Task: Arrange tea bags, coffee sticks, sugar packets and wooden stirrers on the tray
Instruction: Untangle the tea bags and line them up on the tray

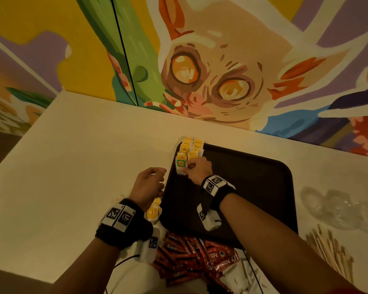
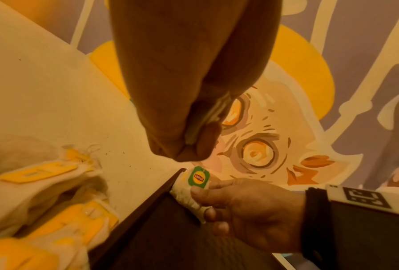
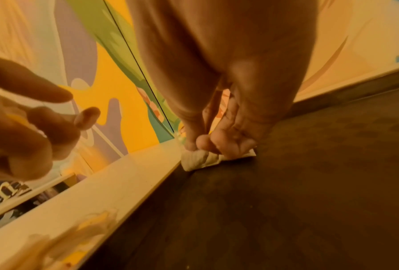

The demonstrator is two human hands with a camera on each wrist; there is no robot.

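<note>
A dark brown tray (image 1: 253, 187) lies on the cream table (image 1: 72, 166). Several yellow-tagged tea bags (image 1: 189, 148) sit in rows at its far left corner. My right hand (image 1: 189, 166) pinches the nearest tea bag, the one with a green tag (image 1: 181, 163), down on the tray there; the same tea bag (image 2: 194, 184) (image 3: 200, 159) shows in both wrist views. My left hand (image 1: 157, 177) hovers just left of the tray's edge, its fingers curled on thin tea bags (image 2: 207, 117). More loose tea bags (image 1: 153, 212) lie under my left wrist.
Red coffee sticks (image 1: 191, 257) are heaped at the tray's near edge. Wooden stirrers (image 1: 329, 249) lie at the right, with crumpled clear plastic (image 1: 338, 209) beyond them. A painted wall (image 1: 200, 60) closes off the table's far side.
</note>
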